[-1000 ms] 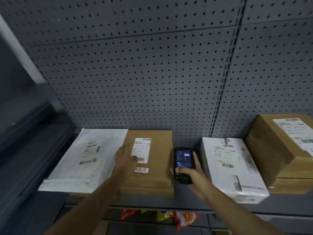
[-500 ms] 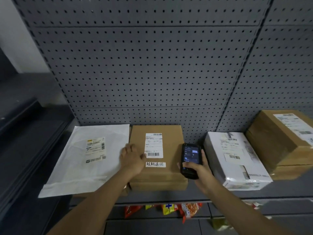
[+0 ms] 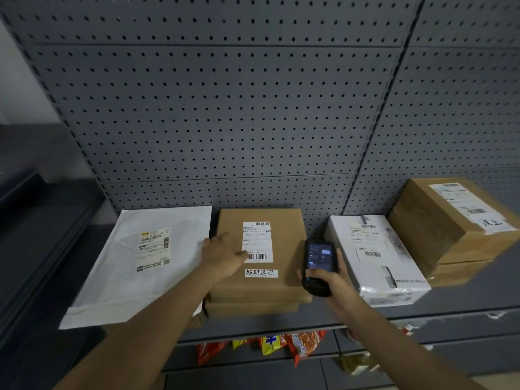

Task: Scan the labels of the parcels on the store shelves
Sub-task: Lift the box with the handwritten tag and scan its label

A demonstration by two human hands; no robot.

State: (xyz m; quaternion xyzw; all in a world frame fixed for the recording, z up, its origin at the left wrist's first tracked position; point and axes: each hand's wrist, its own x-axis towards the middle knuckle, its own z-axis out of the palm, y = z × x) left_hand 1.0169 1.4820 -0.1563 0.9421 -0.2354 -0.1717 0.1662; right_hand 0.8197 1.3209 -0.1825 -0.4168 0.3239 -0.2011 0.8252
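Note:
A flat brown cardboard parcel [image 3: 284, 243] lies on the grey shelf, stacked on another brown box, with a white barcode label [image 3: 258, 242] on top. My left hand [image 3: 222, 256] rests flat on its left part, fingers spread, thumb touching the label's lower left corner. My right hand [image 3: 332, 280] grips a black handheld scanner [image 3: 318, 266], screen lit, just right of that parcel. A white mailer bag [image 3: 135, 266] with its own label lies to the left. A white wrapped box [image 3: 377, 257] and a stack of brown boxes [image 3: 450, 223] sit to the right.
A grey pegboard wall [image 3: 225, 108] rises behind the parcels. The shelf's front edge [image 3: 450, 313] runs below them. Colourful snack packets [image 3: 281, 344] hang on the level beneath. Dark shelving [image 3: 36, 220] stands at the left.
My left hand has slid right on the brown parcel toward its label. The scanner has stayed beside the parcel, and the view has shifted so the shelf sits lower and nearer.

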